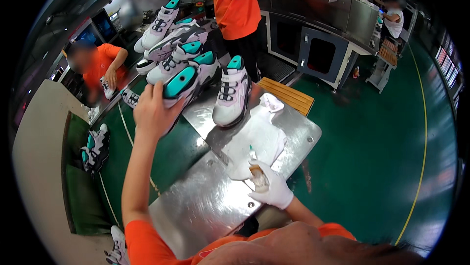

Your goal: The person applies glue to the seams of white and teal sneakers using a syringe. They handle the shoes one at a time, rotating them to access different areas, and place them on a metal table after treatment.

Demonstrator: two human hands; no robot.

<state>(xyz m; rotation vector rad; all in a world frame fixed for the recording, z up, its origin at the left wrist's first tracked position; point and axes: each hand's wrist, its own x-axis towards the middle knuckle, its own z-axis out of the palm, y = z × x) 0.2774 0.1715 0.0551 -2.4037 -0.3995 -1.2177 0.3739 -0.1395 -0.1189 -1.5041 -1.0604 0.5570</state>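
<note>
My bare left hand reaches out to the far left and has hold of a white, lilac and black sneaker with a teal insole, at the near side of a pile of similar sneakers. A white glove covers my right hand, low over the metal table. Its fingers are curled round a small tan and whitish piece whose kind I cannot make out. Just beyond them a slim green-tipped thing lies over a white cloth. One sneaker stands upright beyond the cloth.
The metal table has bolted corners. Past it are a slatted wooden piece and a grey machine cabinet. Two people in orange handle sneakers opposite and at the left. More sneakers lie by a green-lined edge.
</note>
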